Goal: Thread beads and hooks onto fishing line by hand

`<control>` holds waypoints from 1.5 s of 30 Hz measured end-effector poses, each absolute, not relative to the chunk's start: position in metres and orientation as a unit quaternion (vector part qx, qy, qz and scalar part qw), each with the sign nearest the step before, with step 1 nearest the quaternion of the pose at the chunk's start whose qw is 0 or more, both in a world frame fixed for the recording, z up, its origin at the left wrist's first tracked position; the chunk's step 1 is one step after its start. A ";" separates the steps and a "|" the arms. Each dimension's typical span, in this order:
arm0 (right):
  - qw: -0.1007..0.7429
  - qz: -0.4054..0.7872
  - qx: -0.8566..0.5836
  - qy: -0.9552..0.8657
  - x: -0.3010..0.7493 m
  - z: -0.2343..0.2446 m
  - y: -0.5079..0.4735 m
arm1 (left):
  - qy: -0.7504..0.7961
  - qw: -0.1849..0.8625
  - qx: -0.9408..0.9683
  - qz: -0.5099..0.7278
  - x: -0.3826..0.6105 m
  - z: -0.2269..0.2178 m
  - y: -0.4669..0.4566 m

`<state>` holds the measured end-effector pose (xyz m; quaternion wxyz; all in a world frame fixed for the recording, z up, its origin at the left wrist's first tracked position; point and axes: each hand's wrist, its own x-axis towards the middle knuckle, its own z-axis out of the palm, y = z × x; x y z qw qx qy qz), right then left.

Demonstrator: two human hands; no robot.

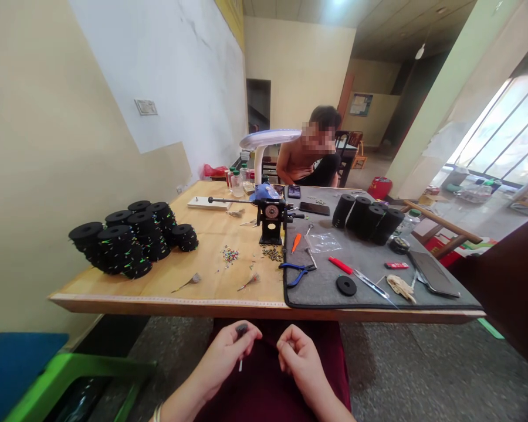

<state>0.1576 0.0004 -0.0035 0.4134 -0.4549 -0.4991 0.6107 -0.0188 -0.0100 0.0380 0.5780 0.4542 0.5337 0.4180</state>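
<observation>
Above my lap, in front of the table edge, my left hand [231,351] is closed around a small thin tool with a dark top [242,329] and a white tip sticking out below. Its exact kind is too small to tell. My right hand [303,354] is curled in a pinch a short way to the right; whatever its fingers hold is hidden. On the table beyond lie small colourful beads [230,255], dark metal bits [273,253], two feather-like wire bundles, one of them a grey tuft [196,278], blue-handled pliers [297,272] and a black foam spool [346,285].
Stacked black foam spools [132,234] crowd the table's left; more spools [367,218] stand at the right. A black winding device [270,220] is in the middle beneath a white lamp [268,139]. Scissors [372,284] lie on the grey mat [317,296]. Another person [301,161] sits behind the table.
</observation>
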 end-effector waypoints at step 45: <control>0.457 0.664 -0.418 -0.419 0.144 -0.002 0.030 | 0.692 0.017 0.693 0.204 -0.068 0.065 0.098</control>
